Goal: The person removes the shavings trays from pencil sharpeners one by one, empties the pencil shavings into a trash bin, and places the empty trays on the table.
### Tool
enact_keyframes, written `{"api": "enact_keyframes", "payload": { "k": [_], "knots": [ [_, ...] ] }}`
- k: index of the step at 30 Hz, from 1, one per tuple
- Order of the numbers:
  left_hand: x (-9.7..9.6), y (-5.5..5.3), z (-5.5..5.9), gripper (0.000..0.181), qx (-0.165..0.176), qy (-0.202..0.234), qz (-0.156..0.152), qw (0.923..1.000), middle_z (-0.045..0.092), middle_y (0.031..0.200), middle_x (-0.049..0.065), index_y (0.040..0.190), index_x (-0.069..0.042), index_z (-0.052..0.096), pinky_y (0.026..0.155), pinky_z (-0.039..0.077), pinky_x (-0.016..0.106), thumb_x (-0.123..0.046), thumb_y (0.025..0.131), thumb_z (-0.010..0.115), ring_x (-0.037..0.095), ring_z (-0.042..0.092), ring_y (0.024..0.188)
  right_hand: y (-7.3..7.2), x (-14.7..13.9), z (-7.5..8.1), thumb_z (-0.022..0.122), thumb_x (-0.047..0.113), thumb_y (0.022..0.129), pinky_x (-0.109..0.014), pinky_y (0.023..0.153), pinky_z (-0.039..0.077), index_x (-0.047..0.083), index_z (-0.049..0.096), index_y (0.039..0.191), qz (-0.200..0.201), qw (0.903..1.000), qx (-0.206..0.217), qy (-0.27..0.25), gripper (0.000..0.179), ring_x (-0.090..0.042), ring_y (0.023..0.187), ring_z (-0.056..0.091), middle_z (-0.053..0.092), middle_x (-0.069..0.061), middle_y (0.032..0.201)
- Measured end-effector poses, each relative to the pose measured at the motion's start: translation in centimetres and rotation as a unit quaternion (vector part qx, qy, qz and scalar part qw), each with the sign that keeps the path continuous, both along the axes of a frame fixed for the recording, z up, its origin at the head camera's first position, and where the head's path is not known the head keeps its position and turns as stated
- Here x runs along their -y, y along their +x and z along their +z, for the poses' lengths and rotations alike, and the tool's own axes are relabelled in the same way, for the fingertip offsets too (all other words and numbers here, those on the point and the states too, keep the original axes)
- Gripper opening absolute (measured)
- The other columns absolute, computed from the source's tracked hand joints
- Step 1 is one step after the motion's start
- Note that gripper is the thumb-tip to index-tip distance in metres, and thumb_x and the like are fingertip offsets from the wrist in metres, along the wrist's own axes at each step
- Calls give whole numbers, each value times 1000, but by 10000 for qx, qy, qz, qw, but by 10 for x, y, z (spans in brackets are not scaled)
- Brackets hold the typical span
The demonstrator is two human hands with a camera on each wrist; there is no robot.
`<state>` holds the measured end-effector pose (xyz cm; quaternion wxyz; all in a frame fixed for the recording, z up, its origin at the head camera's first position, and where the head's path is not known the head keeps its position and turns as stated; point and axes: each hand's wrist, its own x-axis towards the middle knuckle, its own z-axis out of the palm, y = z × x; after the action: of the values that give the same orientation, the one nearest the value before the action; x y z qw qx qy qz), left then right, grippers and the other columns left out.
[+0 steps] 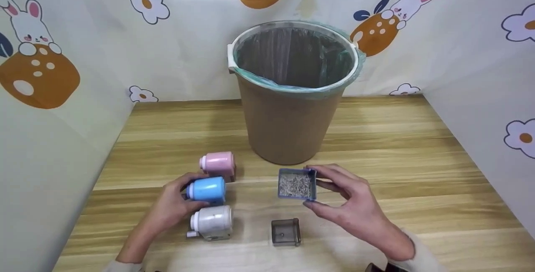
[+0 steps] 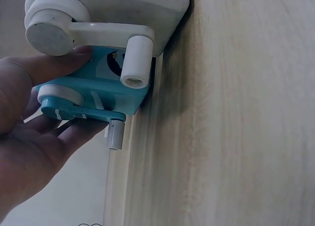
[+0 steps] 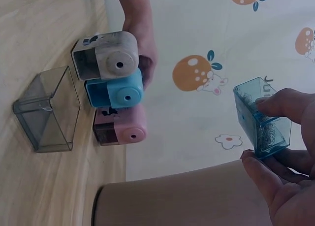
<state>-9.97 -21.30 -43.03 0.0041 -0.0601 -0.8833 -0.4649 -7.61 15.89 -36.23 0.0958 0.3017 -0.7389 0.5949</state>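
Note:
My left hand (image 1: pixel 173 201) grips a blue crank pencil sharpener (image 1: pixel 209 189) at its sides, thumb on one side and fingers on the other. A pink sharpener (image 1: pixel 219 163) stands behind it and a white one (image 1: pixel 215 221) in front. In the right wrist view, the blue sharpener (image 3: pixel 123 92) has a hollow where its drawer fits. Above the table, my right hand (image 1: pixel 351 199) pinches a clear blue shavings drawer (image 3: pixel 263 120) between thumb and fingers; grey shavings (image 1: pixel 295 185) lie in it. A smoky grey drawer (image 1: pixel 286 232) sits on the table, apart from both hands.
Behind the sharpeners stands a tall brown bin (image 1: pixel 288 125) with a greenish plastic liner (image 1: pixel 317 92) folded over its rim. Cloth walls (image 1: pixel 188 54) printed with rabbits and flowers enclose the wooden table (image 1: pixel 397 146) at the back and sides.

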Motion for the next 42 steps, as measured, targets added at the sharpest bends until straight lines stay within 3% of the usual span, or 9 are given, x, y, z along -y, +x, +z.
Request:
{"api": "enact_keyframes", "payload": {
  "k": [8, 15, 26, 36, 42],
  "knots": [
    [0, 0, 2, 55, 179, -25, -84, 9998, 67, 124, 19, 121, -8, 65, 101, 51, 56, -3, 71, 87, 37, 63, 114, -8, -4, 15, 84, -12, 69, -26, 94, 56, -2, 64, 128, -140, 9994, -132, 292, 62, -8, 112, 67, 67, -20, 119],
    [1, -1, 2, 55, 185, 144, -225, 9995, 67, 123, 17, 121, -7, 63, 100, 52, 54, 1, 71, 86, 34, 63, 112, -14, -10, 34, 84, -16, 65, -26, 94, 56, -4, 66, 125, -314, 9987, -322, 236, 64, -10, 107, 70, 68, -21, 116],
    [3, -4, -1, 56, 33, 169, -468, 9988, 67, 121, 19, 121, -4, 62, 99, 51, 54, 1, 70, 86, 37, 63, 111, -26, -21, 65, 85, -13, 66, -26, 93, 56, 5, 67, 127, -587, 9945, -325, 807, 66, -12, 109, 69, 69, -9, 118],
    [3, -6, 2, 57, 238, 134, -390, 9989, 66, 123, 19, 120, -5, 62, 102, 50, 56, 0, 69, 87, 37, 62, 114, -44, -20, 82, 84, -12, 69, -27, 95, 55, 4, 66, 128, -357, 9949, -264, 903, 63, -11, 113, 67, 69, -9, 120],
    [4, -6, 5, 57, 318, 47, -423, 9986, 65, 125, 19, 120, -5, 62, 102, 50, 56, -1, 69, 87, 38, 61, 116, -54, -17, 94, 81, -15, 71, -26, 96, 54, 3, 65, 129, -454, 9948, -222, 888, 63, -9, 116, 66, 67, -8, 124]
  ]
}}
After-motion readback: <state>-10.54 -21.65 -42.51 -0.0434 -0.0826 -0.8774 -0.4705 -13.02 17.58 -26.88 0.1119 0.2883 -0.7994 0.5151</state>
